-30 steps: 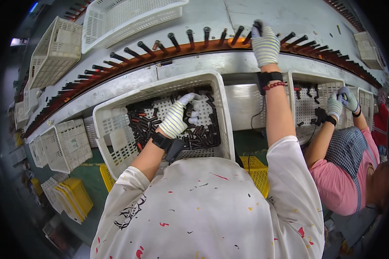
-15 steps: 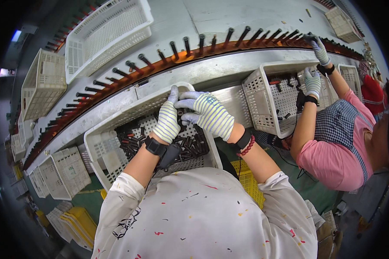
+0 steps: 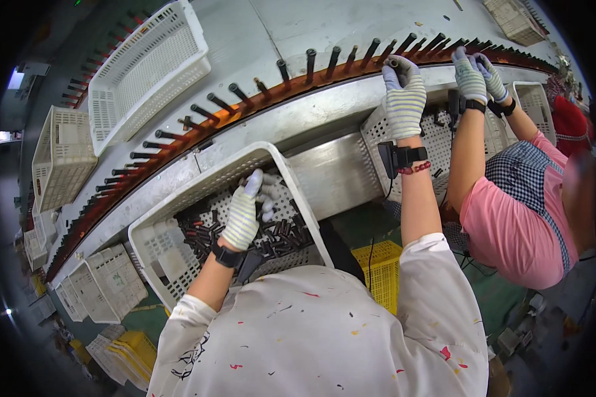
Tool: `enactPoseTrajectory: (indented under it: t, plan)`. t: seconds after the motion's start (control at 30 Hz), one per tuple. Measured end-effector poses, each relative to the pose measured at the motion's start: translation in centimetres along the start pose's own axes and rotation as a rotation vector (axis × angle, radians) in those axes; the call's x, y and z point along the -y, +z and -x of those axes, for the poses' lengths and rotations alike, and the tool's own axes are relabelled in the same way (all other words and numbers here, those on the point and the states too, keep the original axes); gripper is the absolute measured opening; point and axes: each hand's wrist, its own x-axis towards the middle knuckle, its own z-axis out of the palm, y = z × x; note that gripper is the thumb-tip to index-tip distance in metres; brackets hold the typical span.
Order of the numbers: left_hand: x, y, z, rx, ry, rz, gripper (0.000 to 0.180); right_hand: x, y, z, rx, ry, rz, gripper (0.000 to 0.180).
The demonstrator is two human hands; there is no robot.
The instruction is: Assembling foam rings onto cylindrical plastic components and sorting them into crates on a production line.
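Observation:
My right hand (image 3: 404, 99), in a striped knit glove, is at the curved rail (image 3: 291, 88). Its fingers are closed round a short dark tube (image 3: 394, 63), whose round end shows at the fingertips. My left hand (image 3: 244, 215), gloved alike, is over the white crate (image 3: 146, 248) in front of me. Its fingers curl inward, and what they hold, if anything, is hidden. Small black tubes (image 3: 281, 238) and a few reddish ones lie loose in the crate below it. Upright black pegs (image 3: 310, 65) stand in a row along the rail.
At the right a co-worker in a pink top (image 3: 510, 225) has both gloved hands at the rail, above another white crate (image 3: 444, 135). An empty-looking white crate (image 3: 146, 73) stands beyond the rail. A yellow basket (image 3: 381, 271) is below, between my arms.
My right hand has left the crate and moved up and right to the rail with a dark tube. My left hand stays over the crate, slightly lower. The co-worker's hands have come together at the rail.

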Motion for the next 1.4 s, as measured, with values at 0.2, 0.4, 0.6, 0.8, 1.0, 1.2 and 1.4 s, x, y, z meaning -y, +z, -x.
enactPoseTrajectory:
  t: [0.2, 0.4, 0.6, 0.8, 1.0, 1.2, 1.4]
  plan:
    - [2.8, -2.8, 0.2, -0.058, -0.073, 0.078, 0.039, -3.9, 0.6, -3.0, 0.004, -0.046, 0.209, 0.020]
    - [2.8, -3.4, 0.0, -0.087, -0.113, 0.137, 0.036, -2.7, 2.1, -6.3, 0.148, -0.181, 0.790, 0.026]
    - [3.7, -5.0, -0.6, -0.019, -0.117, -0.017, 0.033, 1.4, 7.7, -6.2, 0.511, -0.028, 1.206, 0.029]
    - [3.1, -4.2, -1.5, 0.016, -0.059, -0.269, 0.024, 1.3, 10.2, -3.5, 0.702, -0.042, 1.195, 0.027]
    - [1.1, -4.0, -1.1, 0.026, -0.051, -0.150, 0.017, 8.0, 9.0, 9.1, 0.900, -0.135, 0.586, 0.032]
    - [1.3, -1.6, -2.7, -0.013, 0.411, -0.607, 0.009, 7.3, 7.8, 17.4, 0.793, -0.133, 0.153, 0.024]
    - [1.7, -0.3, -1.6, 0.084, 0.285, -0.505, 0.017, 9.6, 5.3, 14.9, 0.579, 0.461, -0.081, 0.018]
